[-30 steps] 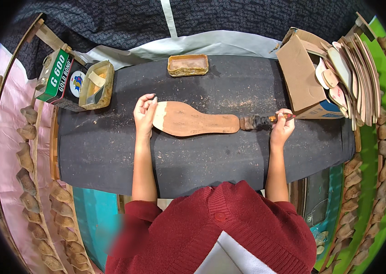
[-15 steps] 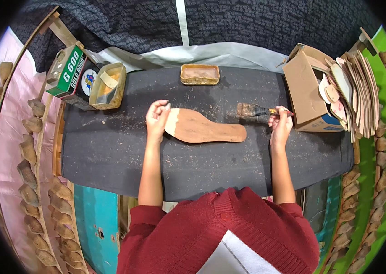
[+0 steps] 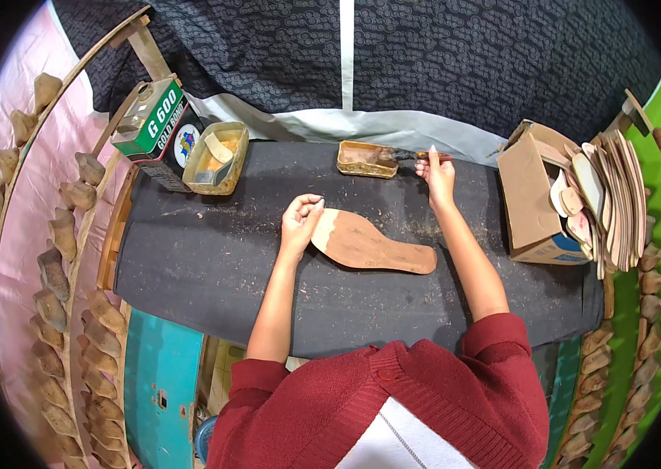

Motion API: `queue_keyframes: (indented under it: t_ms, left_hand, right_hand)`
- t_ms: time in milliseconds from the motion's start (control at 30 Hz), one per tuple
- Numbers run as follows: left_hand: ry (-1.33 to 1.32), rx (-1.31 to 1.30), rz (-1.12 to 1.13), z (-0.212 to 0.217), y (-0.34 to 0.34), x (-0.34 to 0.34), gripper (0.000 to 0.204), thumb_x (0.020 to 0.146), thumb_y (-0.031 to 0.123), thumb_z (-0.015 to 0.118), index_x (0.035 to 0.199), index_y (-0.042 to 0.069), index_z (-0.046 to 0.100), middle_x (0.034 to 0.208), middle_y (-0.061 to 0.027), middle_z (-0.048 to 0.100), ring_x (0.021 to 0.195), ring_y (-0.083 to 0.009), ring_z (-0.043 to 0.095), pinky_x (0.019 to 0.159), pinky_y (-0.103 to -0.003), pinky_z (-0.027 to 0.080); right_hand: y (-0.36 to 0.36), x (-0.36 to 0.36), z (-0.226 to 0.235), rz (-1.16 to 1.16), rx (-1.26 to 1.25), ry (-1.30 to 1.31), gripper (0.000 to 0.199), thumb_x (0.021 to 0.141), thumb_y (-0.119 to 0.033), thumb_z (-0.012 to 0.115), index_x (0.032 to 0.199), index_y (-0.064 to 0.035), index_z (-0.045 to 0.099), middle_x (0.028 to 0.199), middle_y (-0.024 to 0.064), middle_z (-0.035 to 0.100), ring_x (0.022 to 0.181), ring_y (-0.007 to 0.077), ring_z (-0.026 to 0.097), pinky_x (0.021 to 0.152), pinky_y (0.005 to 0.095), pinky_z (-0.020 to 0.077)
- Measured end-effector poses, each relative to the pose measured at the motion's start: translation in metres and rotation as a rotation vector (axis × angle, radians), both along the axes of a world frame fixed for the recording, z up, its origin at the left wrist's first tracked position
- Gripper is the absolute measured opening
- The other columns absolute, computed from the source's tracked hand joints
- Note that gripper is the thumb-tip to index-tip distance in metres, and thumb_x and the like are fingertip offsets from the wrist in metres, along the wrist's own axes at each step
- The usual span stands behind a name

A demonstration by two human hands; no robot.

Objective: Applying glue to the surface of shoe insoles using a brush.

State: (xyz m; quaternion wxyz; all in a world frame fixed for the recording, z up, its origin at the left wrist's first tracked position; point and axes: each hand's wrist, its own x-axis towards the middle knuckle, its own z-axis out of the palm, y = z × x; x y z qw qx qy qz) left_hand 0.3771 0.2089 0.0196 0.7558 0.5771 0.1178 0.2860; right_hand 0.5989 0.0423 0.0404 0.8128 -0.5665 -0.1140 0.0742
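Note:
A shoe insole (image 3: 377,246), brown with a pale bare patch at its wide toe end, lies on the dark-covered table in front of me. My left hand (image 3: 297,228) is closed at that toe edge, thumb and fingers pinching it. Farther off to the right, my right hand (image 3: 438,178) grips the handle of a flat brush (image 3: 408,155). The dark bristle end sits over the right side of a small rectangular tub (image 3: 365,169) of brownish paste; whether it touches the paste I cannot tell.
At back left stand a green-and-black metal can (image 3: 160,133) and a yellowish tub (image 3: 235,168) with a scraper-like piece inside. An open cardboard box (image 3: 532,187) with stacked insoles (image 3: 616,195) stands at right. Wooden shoe lasts (image 3: 53,277) line racks on both sides.
My right hand has carried the brush from beside the insole's narrow end forward and left to the tub. My left hand stays at the toe edge. The whole view has shifted.

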Motion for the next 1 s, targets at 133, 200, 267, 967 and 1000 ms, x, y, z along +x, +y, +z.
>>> queue_keyframes:
  t_ms: [133,200,267,967,1000]
  left_hand:
    - [0.041,-0.003,-0.004,0.0,0.001,0.001,0.015,0.08,0.007,0.054,0.094,0.003,0.05,0.076,0.0001,0.056,0.067,-0.0019,0.05,0.059,-0.015,0.04]
    - [0.036,-0.007,-0.004,-0.002,0.005,0.0,0.015,0.08,0.009,0.054,0.094,0.003,0.05,0.075,0.0001,0.056,0.066,-0.0023,0.05,0.058,-0.015,0.04]
    - [0.025,-0.003,-0.015,-0.001,0.006,0.002,0.015,0.081,0.01,0.054,0.094,0.003,0.05,0.075,-0.0001,0.056,0.065,-0.0028,0.051,0.058,-0.015,0.04]
    - [0.012,0.038,-0.139,0.006,0.01,-0.01,0.028,0.081,0.011,0.05,0.107,0.004,0.043,0.081,-0.0007,0.056,0.058,-0.0007,0.045,0.044,-0.013,0.032]
    - [-0.004,0.054,-0.114,0.008,0.008,-0.012,0.029,0.081,0.011,0.051,0.107,0.004,0.043,0.081,-0.0008,0.056,0.058,-0.0009,0.046,0.044,-0.013,0.032]
  right_hand:
    - [0.008,0.002,-0.005,0.008,-0.071,0.0,0.029,0.083,-0.03,0.051,0.085,-0.0016,0.046,0.068,0.0058,0.053,0.055,0.01,0.053,0.048,0.021,0.0458]
    - [0.013,0.0,-0.004,0.043,-0.092,-0.023,0.028,0.082,-0.028,0.052,0.087,-0.0012,0.047,0.068,0.0055,0.053,0.055,0.0094,0.052,0.049,0.0206,0.0455]
    - [0.015,-0.001,-0.005,0.074,-0.094,-0.017,0.027,0.081,-0.027,0.054,0.088,-0.0013,0.047,0.071,0.0053,0.053,0.059,0.0088,0.052,0.051,0.0202,0.0453]
    - [-0.028,-0.026,-0.002,0.443,-0.113,0.382,0.032,0.074,-0.011,0.062,0.1,-0.0027,0.046,0.07,0.0002,0.053,0.058,0.0057,0.049,0.049,0.0166,0.0395]
    - [-0.029,-0.029,0.0,0.452,-0.124,0.387,0.032,0.074,-0.011,0.062,0.1,-0.0027,0.046,0.07,0.0002,0.053,0.058,0.0057,0.049,0.049,0.0166,0.0395]
